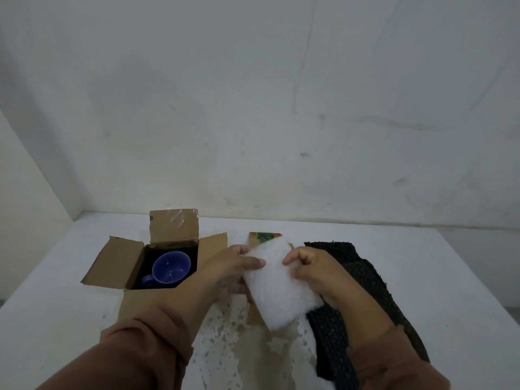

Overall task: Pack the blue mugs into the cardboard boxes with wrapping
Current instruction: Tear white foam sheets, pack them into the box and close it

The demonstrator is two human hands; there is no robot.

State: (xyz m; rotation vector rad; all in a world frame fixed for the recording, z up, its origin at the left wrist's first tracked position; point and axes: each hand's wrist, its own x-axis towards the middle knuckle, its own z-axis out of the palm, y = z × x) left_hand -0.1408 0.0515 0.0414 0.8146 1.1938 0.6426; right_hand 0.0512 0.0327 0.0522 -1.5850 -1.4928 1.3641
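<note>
We've got a white wrapped bundle (pixel 277 282) held above the table (pixel 422 277), just right of the open cardboard box (pixel 118 260). Left hand (pixel 239 266) is curled round its left side, thumb across the front; right hand (pixel 312 266) is closed on the upper right edge, pinching the wrap.

Handling, our guess: soft padded skin, probably a hard, breakable mug inside (contents hidden, can't confirm). Wrap could slip loose, so grip the body from both sides, not a loose edge.

Counts:
- blue mug (pixel 170 267): one visible, upright in the open box, handle to the near left
- boxes: one open, a second box (pixel 264 237) mostly hidden behind the bundle
- dark mesh sheet (pixel 357 274): one, under the right wrist
- white perforated sheet (pixel 225 339): one, flat on the table
</note>
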